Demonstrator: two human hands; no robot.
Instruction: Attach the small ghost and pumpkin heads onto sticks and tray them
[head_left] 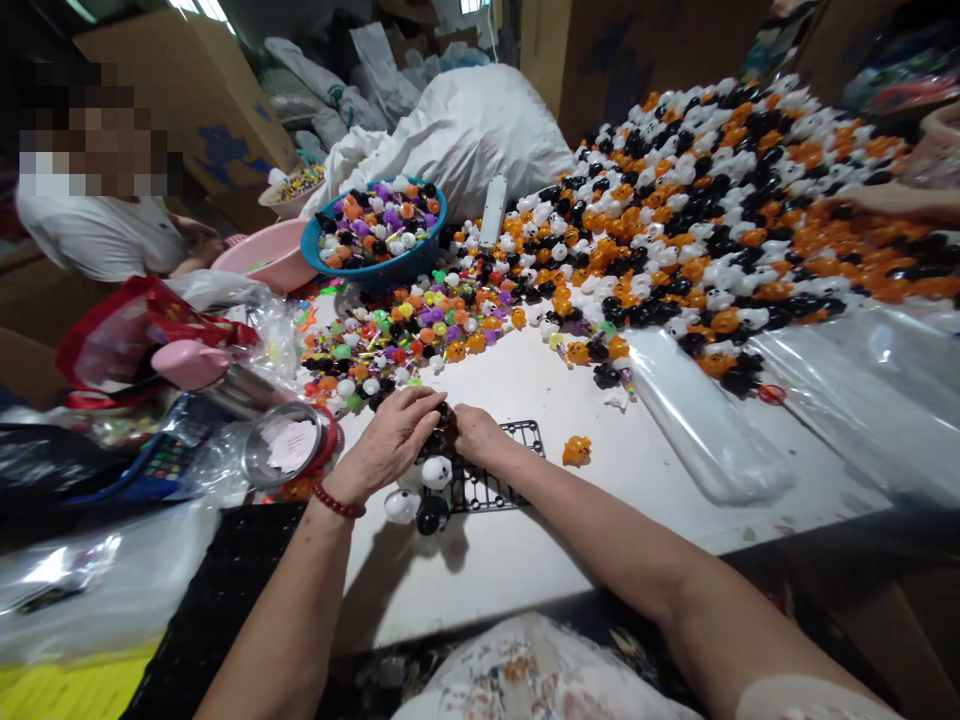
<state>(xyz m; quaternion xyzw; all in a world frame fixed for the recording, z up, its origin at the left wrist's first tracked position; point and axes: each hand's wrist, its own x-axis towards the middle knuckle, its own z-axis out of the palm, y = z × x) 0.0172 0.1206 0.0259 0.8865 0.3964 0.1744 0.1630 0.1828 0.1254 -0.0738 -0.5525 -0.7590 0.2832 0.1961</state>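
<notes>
A black plastic grid lies on the white table. My left hand, with a dark red bead bracelet, curls its fingers over a small black piece at the grid's upper left. My right hand reaches across the grid, its fingers closed at the same spot; what they grip is hidden. Below my left hand, white pieces and a black round piece sit at the grid's left side. An orange figure lies to the right of the grid.
A large pile of orange, white and black figures fills the back right. Small colourful pieces lie ahead, near a blue basin. Plastic bags lie right; a metal bowl stands left. A person sits back left; another's arm reaches in right.
</notes>
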